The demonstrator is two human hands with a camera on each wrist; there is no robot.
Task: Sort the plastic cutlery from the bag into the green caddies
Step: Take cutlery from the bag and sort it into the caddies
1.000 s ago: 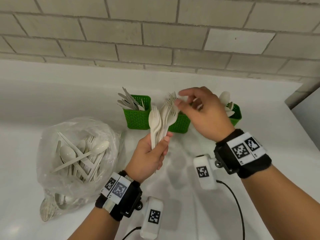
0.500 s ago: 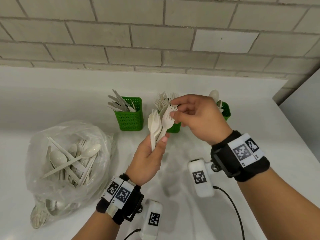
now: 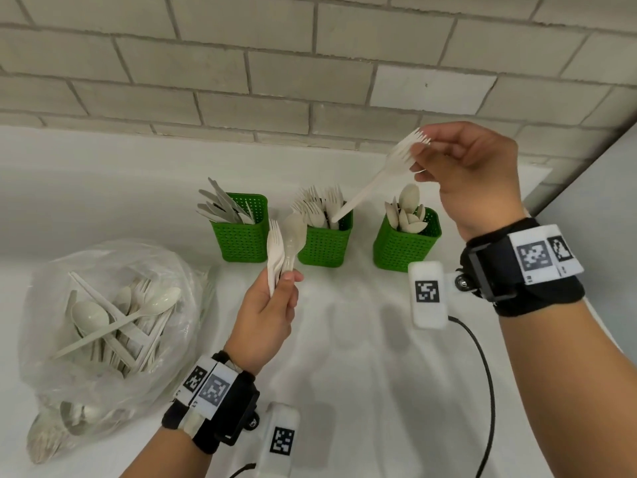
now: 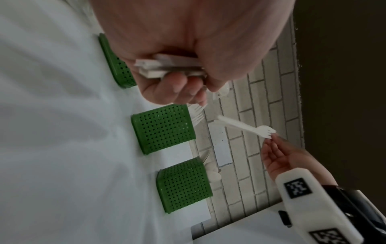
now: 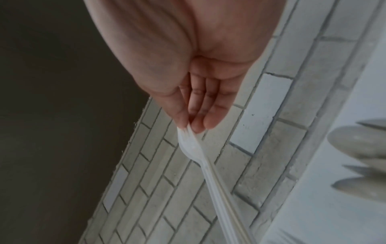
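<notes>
On the white desk [image 3: 362,357] against the brick wall, three green caddies in a row: the left caddy [image 3: 244,232] holding knives, the middle caddy [image 3: 325,244] packed with forks, the right caddy [image 3: 405,244] filled with spoons. To the left, a clear bag [image 3: 103,326] heaped with mixed cutlery. Right hand [image 3: 472,170] raised, fingers pinching a fork [image 3: 375,177] by its tines, handle slanting down toward the middle caddy; left hand [image 3: 267,317] gripping a small bundle [image 3: 284,250] of one fork and spoons upright.
</notes>
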